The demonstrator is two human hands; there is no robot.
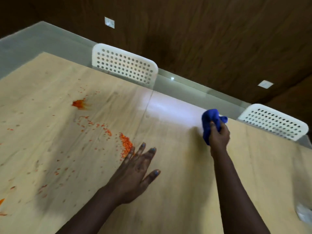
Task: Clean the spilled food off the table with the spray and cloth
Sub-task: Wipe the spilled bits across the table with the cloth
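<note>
My left hand (133,173) lies flat with fingers spread beside the orange spilled food (125,145) on the wooden bench (177,191), my right hand (219,135) clutches the bunched blue cloth (211,122) above it, so wiping seems next, sweeping the cloth leftward.

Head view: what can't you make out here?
- Spray: perhaps the pale object, cut off by the right edge, blurred.
- Orange spill: continues past the left edge; food type too small to identify.
- Blue cloth: bunched in the right hand; size hidden.
</note>
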